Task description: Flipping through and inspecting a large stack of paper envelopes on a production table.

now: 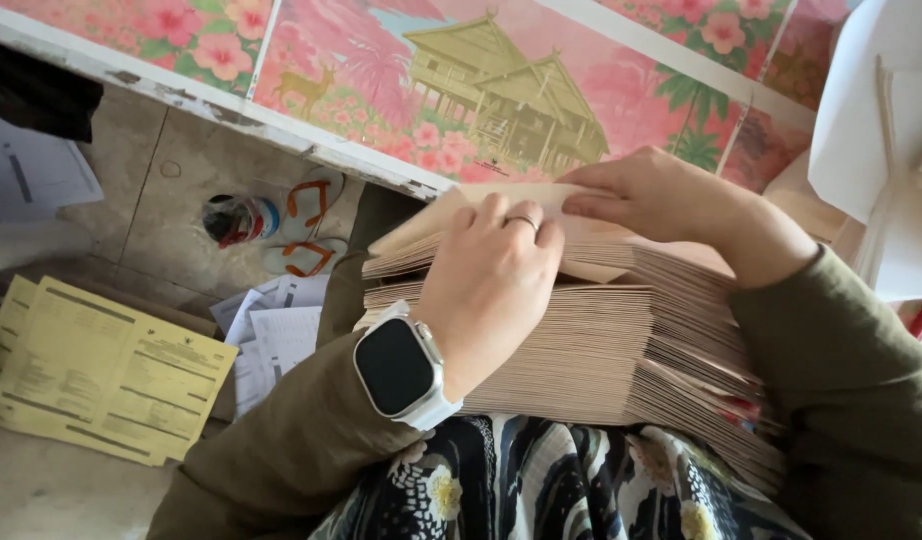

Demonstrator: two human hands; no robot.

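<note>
Stack of brown envelopes [621, 340] on the lap under both hands, light, thin, floppy, likely slippery: left hand [491, 285] presses flat on top, right hand [646, 195] pinches top envelope's [481, 210] far edge, best grip there.

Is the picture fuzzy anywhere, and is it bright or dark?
In the head view the left hand, the watch and the stack of brown envelopes look sharp; the right hand is also clear; soft daylight, no harsh glare; the yellow papers on the floor and the white sheets at the right edge look a little softer; the lines tilt from the angled camera.
</note>
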